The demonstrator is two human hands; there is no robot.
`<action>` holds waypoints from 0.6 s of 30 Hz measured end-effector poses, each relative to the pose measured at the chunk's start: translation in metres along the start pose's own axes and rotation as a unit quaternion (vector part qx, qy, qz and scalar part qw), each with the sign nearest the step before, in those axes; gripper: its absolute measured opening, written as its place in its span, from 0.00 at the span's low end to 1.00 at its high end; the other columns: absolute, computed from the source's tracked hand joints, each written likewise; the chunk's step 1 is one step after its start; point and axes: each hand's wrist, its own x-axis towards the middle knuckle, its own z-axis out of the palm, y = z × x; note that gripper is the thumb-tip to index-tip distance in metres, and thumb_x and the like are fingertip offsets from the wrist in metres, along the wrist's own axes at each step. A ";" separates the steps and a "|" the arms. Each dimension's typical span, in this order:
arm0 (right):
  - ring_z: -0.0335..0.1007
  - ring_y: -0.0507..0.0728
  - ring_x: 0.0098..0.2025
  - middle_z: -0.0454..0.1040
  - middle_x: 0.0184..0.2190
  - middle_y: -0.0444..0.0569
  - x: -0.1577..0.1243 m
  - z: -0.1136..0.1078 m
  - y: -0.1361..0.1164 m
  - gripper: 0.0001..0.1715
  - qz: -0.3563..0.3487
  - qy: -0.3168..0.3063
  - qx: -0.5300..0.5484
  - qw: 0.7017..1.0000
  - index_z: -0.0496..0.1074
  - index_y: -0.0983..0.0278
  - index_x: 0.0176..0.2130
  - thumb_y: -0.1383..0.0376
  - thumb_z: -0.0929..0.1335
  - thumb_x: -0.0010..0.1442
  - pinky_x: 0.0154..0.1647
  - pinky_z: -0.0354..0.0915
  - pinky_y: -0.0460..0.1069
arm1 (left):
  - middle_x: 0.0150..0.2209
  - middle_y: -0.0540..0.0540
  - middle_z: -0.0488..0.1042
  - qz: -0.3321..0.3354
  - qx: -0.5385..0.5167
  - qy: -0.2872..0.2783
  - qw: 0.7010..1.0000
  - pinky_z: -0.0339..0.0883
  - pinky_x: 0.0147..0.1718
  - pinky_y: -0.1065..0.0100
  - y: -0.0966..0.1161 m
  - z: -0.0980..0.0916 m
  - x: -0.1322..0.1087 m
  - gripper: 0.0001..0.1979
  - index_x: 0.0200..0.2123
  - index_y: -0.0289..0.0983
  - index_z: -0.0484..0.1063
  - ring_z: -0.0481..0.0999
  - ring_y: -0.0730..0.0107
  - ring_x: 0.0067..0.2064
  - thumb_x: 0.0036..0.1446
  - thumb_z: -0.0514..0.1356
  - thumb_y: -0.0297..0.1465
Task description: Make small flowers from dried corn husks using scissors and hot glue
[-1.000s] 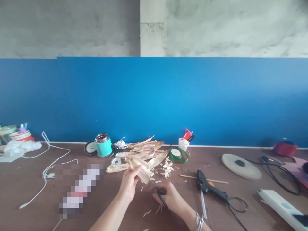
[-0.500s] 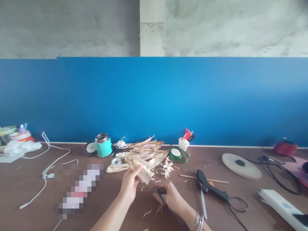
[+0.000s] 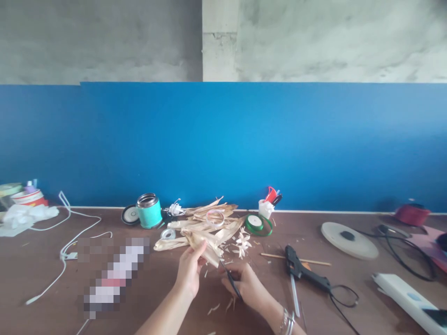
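My left hand [image 3: 188, 270] pinches a strip of dried corn husk [image 3: 208, 251] just above the brown table [image 3: 52, 260]. My right hand [image 3: 249, 284] grips black scissors [image 3: 230, 279], their blades pointing up and left at the husk's lower end. Behind both hands lies a pile of dried husks [image 3: 206, 225] with a clear tape ring [image 3: 215, 217] on top. A small white husk flower [image 3: 243, 244] lies to the right of the pile. Husk scraps [image 3: 213, 308] are scattered under my hands.
A black glue gun [image 3: 303, 272] with its cord lies right of my hands, beside a wooden stick [image 3: 296, 259]. A teal jar [image 3: 148, 210], green ribbon spool [image 3: 256, 223], white cup of pens [image 3: 267, 207], white round disc [image 3: 349, 239] and white cable [image 3: 66, 242] are also on the table.
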 end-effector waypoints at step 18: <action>0.49 0.45 0.19 0.58 0.15 0.38 -0.002 0.000 -0.006 0.07 -0.003 -0.001 0.005 1.000 0.70 0.68 0.25 0.65 0.69 0.46 0.19 0.47 0.42 | 0.25 0.47 0.78 0.027 0.075 -0.032 0.996 0.66 0.28 0.68 -0.006 0.001 -0.001 0.15 0.29 0.33 0.73 0.75 0.67 0.26 0.38 0.70 0.34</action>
